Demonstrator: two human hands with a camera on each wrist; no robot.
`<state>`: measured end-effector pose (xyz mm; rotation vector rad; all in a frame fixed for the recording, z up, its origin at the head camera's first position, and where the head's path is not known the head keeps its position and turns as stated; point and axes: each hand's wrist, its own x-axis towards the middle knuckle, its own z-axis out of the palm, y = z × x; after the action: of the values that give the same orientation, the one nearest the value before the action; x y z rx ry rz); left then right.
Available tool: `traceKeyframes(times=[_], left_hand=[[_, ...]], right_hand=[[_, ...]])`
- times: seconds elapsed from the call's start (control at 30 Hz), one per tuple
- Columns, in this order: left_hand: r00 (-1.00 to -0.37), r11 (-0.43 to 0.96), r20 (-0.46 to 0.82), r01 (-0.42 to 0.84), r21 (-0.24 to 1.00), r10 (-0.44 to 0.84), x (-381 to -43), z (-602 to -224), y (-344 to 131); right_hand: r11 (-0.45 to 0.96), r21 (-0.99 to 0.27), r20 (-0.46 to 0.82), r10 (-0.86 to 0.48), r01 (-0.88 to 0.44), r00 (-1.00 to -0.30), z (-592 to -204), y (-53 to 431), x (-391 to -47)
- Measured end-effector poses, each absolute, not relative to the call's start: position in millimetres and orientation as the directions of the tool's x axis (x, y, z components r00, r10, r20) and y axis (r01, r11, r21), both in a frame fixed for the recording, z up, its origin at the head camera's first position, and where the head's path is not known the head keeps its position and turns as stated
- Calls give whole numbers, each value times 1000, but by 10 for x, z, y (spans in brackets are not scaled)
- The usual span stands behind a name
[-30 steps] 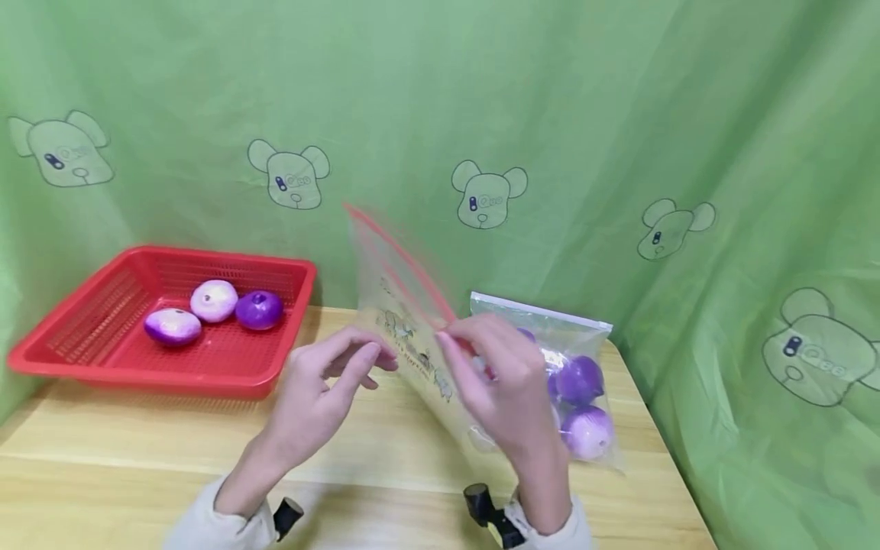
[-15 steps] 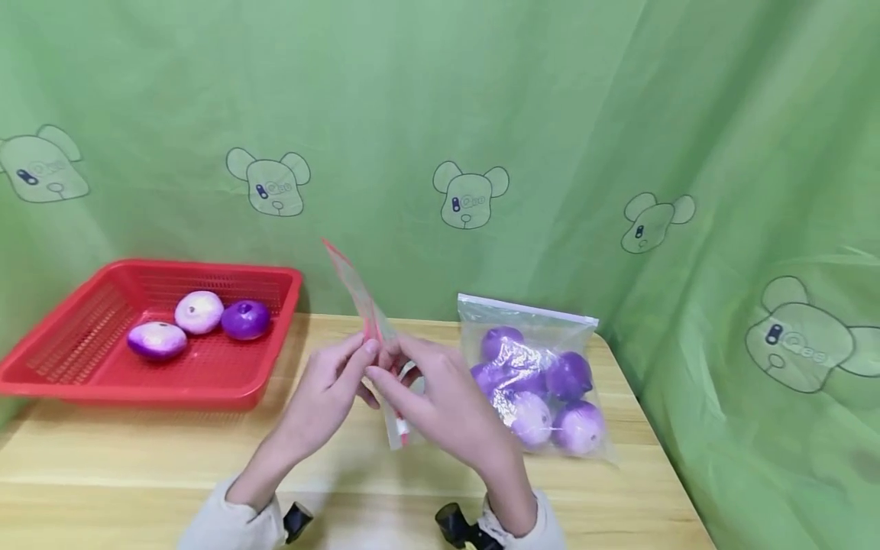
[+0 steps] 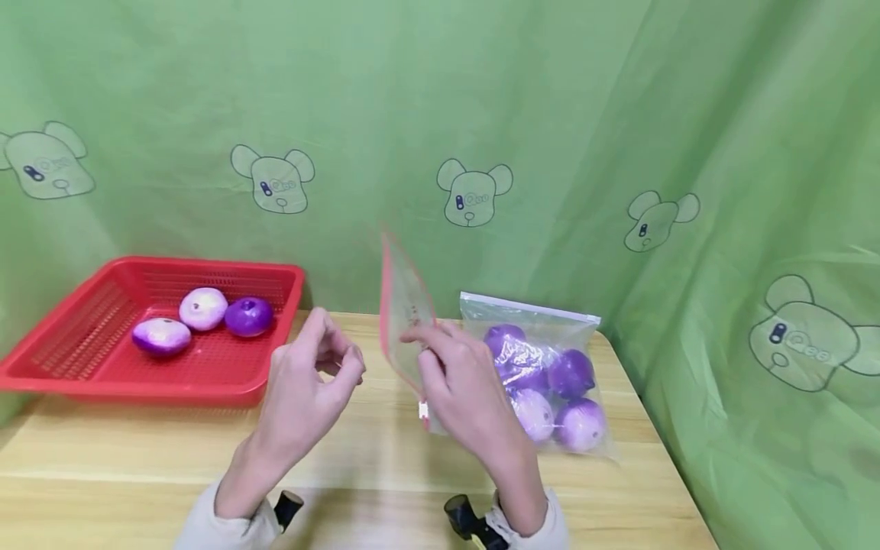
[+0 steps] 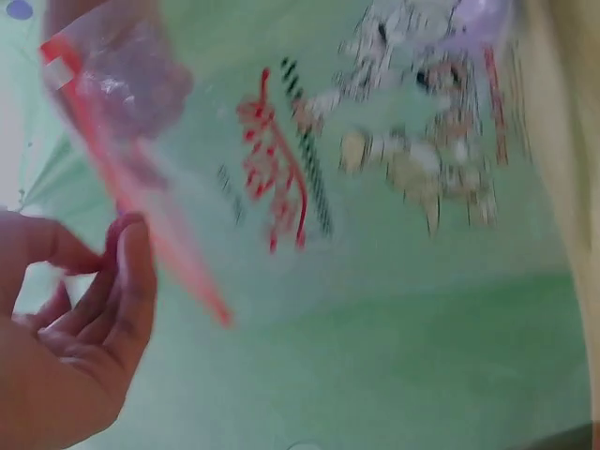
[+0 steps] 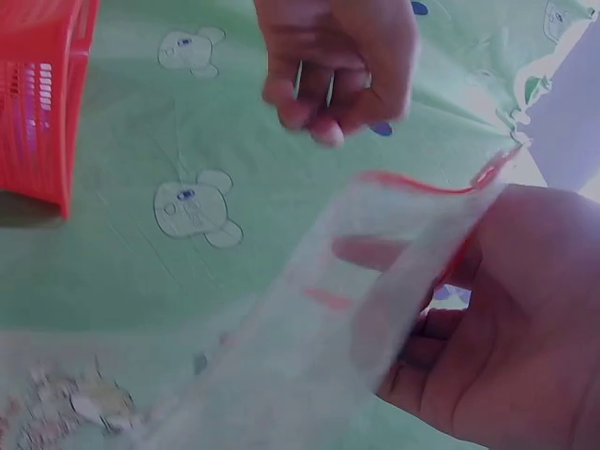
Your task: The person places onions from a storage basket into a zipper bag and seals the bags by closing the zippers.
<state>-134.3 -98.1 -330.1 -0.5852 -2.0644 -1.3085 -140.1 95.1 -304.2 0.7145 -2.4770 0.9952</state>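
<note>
A clear zip bag with a red-edged mouth (image 3: 387, 305) hangs upright in front of my right hand (image 3: 467, 389), which grips its near side. In the right wrist view a finger (image 5: 375, 251) shows through the cloudy film of the bag (image 5: 300, 356); I cannot tell whether it is inside or behind. Cartoon print (image 4: 422, 141) covers the bag's side in the left wrist view. My left hand (image 3: 302, 389) is raised to the left of the bag, apart from it, with fingers loosely curled, thumb near the fingertips, and nothing held.
A red basket (image 3: 172, 386) at the left holds a pale onion (image 3: 202, 308), a purple onion (image 3: 248, 316) and a two-toned onion (image 3: 161, 336). Right of my right hand lies another clear zip bag (image 3: 529, 305) containing several onions (image 3: 580, 424). Green curtain (image 3: 371, 99) surrounds the wooden table (image 3: 371, 443).
Half a second ago both hands pinched the bag's red mouth together. Now my left hand has let go and moved left, while the right hand has drawn the bag slightly right, its mouth parted.
</note>
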Motion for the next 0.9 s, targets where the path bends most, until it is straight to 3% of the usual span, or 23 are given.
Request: traceKeyframes(times=[0.13,0.23,0.47,0.57,0.73,0.9], left_hand=[[-750,443,651,625,643,114,-1347,-3284,-1001],[-771,452,606,618,643,193,-1361,-3298,-996],[-763,522,554,638,567,331,-1373,-3340,-1006],[-764,577,569,623,528,304,-1373,-3337,-1023],[-773,653,617,543,528,144,-1360,-3288,-1082],[-786,702,617,466,538,49,-1340,-3235,-1153]], right_hand=[[638,-506,541,-291,-581,-789,-3036,1011,-1400],[601,-520,516,-345,-607,-784,-3033,997,-1385],[560,-544,493,-389,-625,-778,-3014,933,-1344],[597,-538,508,-333,-595,-794,-3001,950,-1338],[636,-526,578,-220,-564,-786,-2965,1011,-1338],[687,-504,557,-204,-522,-805,-2969,1058,-1360]])
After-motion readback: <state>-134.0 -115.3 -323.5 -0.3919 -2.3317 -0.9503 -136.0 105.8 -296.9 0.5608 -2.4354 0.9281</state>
